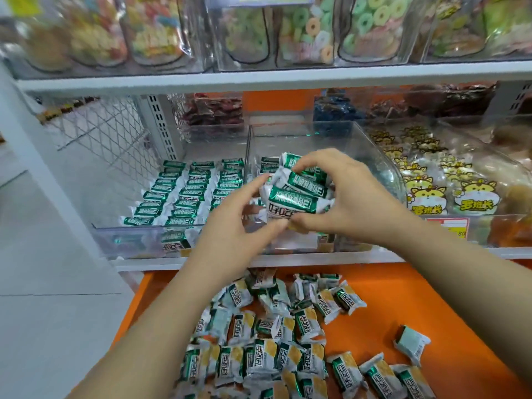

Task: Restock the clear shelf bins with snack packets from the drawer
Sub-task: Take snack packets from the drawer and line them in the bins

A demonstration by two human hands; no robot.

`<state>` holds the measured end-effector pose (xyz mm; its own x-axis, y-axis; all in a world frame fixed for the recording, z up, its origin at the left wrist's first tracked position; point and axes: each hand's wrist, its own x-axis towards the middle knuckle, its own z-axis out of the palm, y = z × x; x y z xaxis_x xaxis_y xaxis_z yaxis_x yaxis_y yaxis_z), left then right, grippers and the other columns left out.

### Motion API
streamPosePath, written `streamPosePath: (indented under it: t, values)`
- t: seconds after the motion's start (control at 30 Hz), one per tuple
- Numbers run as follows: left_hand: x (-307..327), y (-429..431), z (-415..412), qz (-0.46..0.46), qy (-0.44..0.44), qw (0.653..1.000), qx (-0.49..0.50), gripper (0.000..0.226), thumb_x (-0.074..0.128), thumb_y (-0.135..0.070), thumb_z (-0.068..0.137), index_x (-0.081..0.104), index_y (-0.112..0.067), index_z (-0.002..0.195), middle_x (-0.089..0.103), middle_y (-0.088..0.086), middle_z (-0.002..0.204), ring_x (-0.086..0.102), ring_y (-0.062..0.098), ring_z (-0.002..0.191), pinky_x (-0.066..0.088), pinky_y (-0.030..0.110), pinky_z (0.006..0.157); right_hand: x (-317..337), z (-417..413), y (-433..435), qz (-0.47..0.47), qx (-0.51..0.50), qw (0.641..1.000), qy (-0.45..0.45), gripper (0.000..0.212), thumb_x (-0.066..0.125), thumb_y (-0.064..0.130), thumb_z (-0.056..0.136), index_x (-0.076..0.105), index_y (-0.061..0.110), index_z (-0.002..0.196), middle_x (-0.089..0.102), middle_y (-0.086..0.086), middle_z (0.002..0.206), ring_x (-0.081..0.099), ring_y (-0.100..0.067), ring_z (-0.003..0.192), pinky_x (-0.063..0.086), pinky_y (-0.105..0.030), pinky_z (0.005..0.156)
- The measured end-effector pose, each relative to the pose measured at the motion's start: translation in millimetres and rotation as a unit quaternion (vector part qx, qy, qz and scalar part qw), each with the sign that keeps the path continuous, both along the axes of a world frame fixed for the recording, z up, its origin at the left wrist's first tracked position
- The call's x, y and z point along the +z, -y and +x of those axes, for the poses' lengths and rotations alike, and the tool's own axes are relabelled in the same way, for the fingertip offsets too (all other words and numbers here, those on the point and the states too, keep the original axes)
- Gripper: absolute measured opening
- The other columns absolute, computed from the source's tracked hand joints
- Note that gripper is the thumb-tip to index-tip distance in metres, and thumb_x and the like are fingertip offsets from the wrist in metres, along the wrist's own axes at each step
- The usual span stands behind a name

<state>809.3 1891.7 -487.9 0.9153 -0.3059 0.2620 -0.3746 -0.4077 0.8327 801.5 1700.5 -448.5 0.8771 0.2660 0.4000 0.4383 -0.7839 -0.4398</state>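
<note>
Both hands were up at the middle shelf, holding a stack (299, 194) of green-and-white snack packets between them, over the front of the middle bin (374, 156). The right hand (348, 197) gripped the stack from the right, fingers (305, 164) curled over the top and thumb under the bottom packet. The left hand (239, 226) held the stack's left side, fingers curled against the edge and thumb at the lower corner. Both sets of fingers were clamped on the stack.

The left bin (138, 234) already held neat rows (184, 191) of the same packets, standing on edge; a few more sat inside the middle bin behind the stack. The right bin (512, 180) held hamster-print bags (449, 194), with a red price tag (449, 226) on its front.

Below the shelf the orange drawer (431, 295) was open, with a loose pile (273, 341) of the packets lying at all angles. One packet (411, 344) lay apart on the right. The top shelf bins (414, 53) carried ring candy (313, 33), blurred.
</note>
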Motion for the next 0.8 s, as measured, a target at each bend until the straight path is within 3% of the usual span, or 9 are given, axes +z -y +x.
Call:
streamPosePath:
  t: [0.1,0.2,0.33,0.5,0.57,0.6,0.67,0.73,0.8]
  values:
    - [8,-9,40,0.016,0.025,0.998,0.048,0.047,0.065,-0.032,0.088,0.049,-0.038,0.131,0.052,-0.015,0.13,0.054,0.003,0.109,0.047,0.032,0.095,-5,40,-3,0.001,-0.023,1.0,0.001,0.061,0.083,0.032,0.067,0.052,0.028,0.119,0.049,0.006,0.118,0.047,-0.008,0.103,0.035,-0.019,0.084]
    - [14,-12,80,0.004,0.005,0.996,0.093,0.037,0.06,-0.026,0.092,0.054,-0.029,0.129,0.056,-0.013,0.123,0.055,0.005,0.104,0.047,0.026,0.089,-14,82,-4,-0.013,-0.035,0.999,-0.011,0.059,0.082,0.032,0.07,0.051,0.027,0.12,0.05,0.002,0.124,0.045,-0.013,0.109,0.034,-0.024,0.089]
    - [14,-14,117,-0.015,-0.015,0.994,0.103,0.039,0.057,-0.025,0.094,0.051,-0.026,0.133,0.053,-0.013,0.122,0.049,-0.002,0.092,0.035,0.019,0.082,-23,135,-1,-0.047,-0.042,0.998,-0.02,0.06,0.08,0.03,0.073,0.051,0.022,0.125,0.053,-0.002,0.131,0.052,-0.023,0.116,0.035,-0.022,0.089]
    - [8,-10,141,-0.004,-0.005,0.997,0.081,0.041,0.054,-0.029,0.096,0.048,-0.025,0.136,0.05,-0.012,0.134,0.048,-0.004,0.089,0.03,0.017,0.084,-26,192,-1,-0.082,-0.023,0.995,-0.047,0.058,0.079,0.022,0.074,0.049,0.022,0.123,0.05,0.001,0.128,0.046,-0.014,0.117,0.033,-0.018,0.089]
    - [7,-6,150,-0.012,-0.005,0.998,0.068,0.037,0.054,-0.032,0.095,0.051,-0.025,0.131,0.056,-0.014,0.123,0.049,-0.005,0.094,0.032,0.012,0.079,-27,212,-1,-0.089,-0.029,0.992,-0.08,0.059,0.081,0.021,0.071,0.047,0.03,0.118,0.049,0.006,0.121,0.049,-0.015,0.111,0.041,-0.024,0.091]
    - [5,-4,155,-0.019,-0.011,0.998,0.059,0.028,0.055,-0.033,0.095,0.054,-0.028,0.123,0.059,-0.016,0.106,0.05,-0.01,0.084,0.034,0.007,0.069,-27,220,-1,-0.092,-0.032,0.991,-0.096,0.06,0.081,0.021,0.07,0.046,0.033,0.117,0.049,0.008,0.117,0.051,-0.014,0.108,0.043,-0.027,0.091]
    - [2,1,161,-0.022,-0.027,0.998,0.054,0.014,0.057,-0.03,0.094,0.045,-0.037,0.099,0.043,-0.018,0.07,0.043,-0.016,0.049,0.031,0.0,0.045,-29,232,0,-0.099,-0.024,0.988,-0.117,0.062,0.082,0.021,0.07,0.044,0.031,0.119,0.048,0.01,0.114,0.052,-0.014,0.105,0.044,-0.026,0.088]
    - [-2,3,165,-0.029,-0.028,0.998,0.042,0.026,0.058,-0.027,0.094,0.035,-0.041,0.09,0.034,-0.018,0.064,0.039,-0.013,0.039,0.029,0.0,0.04,-31,239,2,-0.098,-0.01,0.985,-0.14,0.063,0.082,0.021,0.071,0.042,0.03,0.12,0.05,0.011,0.111,0.056,-0.014,0.101,0.048,-0.027,0.086]
    - [-5,2,168,-0.031,-0.018,0.998,0.044,0.023,0.058,-0.027,0.093,0.042,-0.044,0.089,0.042,-0.019,0.066,0.043,-0.006,0.049,0.031,0.002,0.042,-33,241,4,-0.095,-0.006,0.98,-0.174,0.064,0.08,0.022,0.073,0.039,0.032,0.122,0.052,0.008,0.115,0.059,-0.015,0.099,0.054,-0.031,0.084]
